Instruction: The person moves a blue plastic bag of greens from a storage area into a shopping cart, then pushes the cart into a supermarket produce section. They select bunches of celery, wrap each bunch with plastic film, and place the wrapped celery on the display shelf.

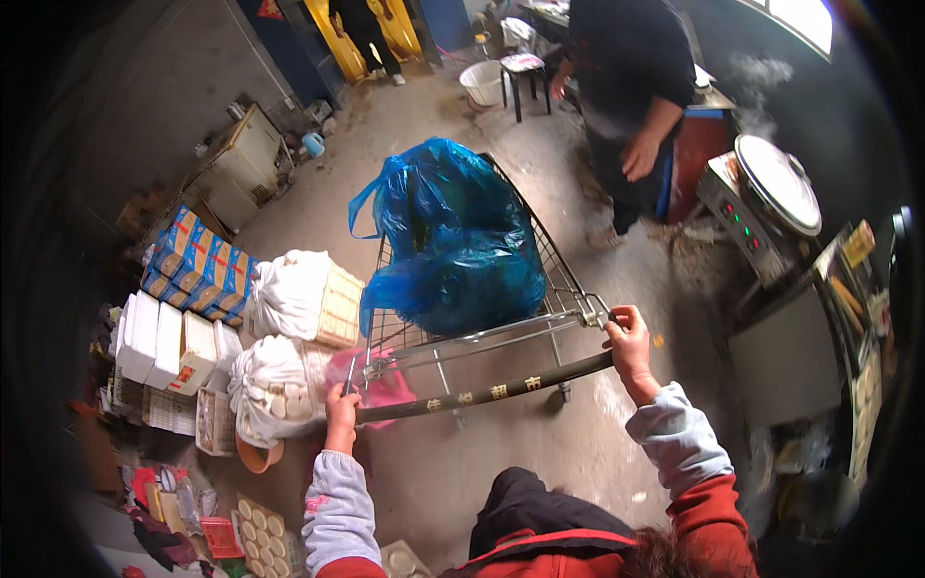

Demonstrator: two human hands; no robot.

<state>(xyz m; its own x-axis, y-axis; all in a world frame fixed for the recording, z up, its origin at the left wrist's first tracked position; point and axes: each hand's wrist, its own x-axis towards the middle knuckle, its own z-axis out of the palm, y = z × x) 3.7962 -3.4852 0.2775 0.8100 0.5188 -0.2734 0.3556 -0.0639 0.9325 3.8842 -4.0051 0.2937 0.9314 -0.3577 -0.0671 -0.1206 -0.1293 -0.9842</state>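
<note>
My left hand [341,413] grips the left end of a shopping cart's frame, where the dark handlebar [466,399] meets a metal side rod. At the other end, my right hand [629,345] is closed around the corner of the frame beside the same handlebar, which bears writing. Ahead of both hands is the wire cart [560,278]. Two bulging blue plastic bags, one far [452,191] and one near [470,289], lie in it; their contents cannot be made out. A loop handle of the far bag hangs over the cart's left side.
White cloth-covered crates [289,292] and foam boxes [155,339] line the left, with blue cartons [199,264] behind. A person in dark clothes [629,87] stands right of the cart, near a lidded steaming pan [777,184]. Another person [361,29] stands at the yellow doorway.
</note>
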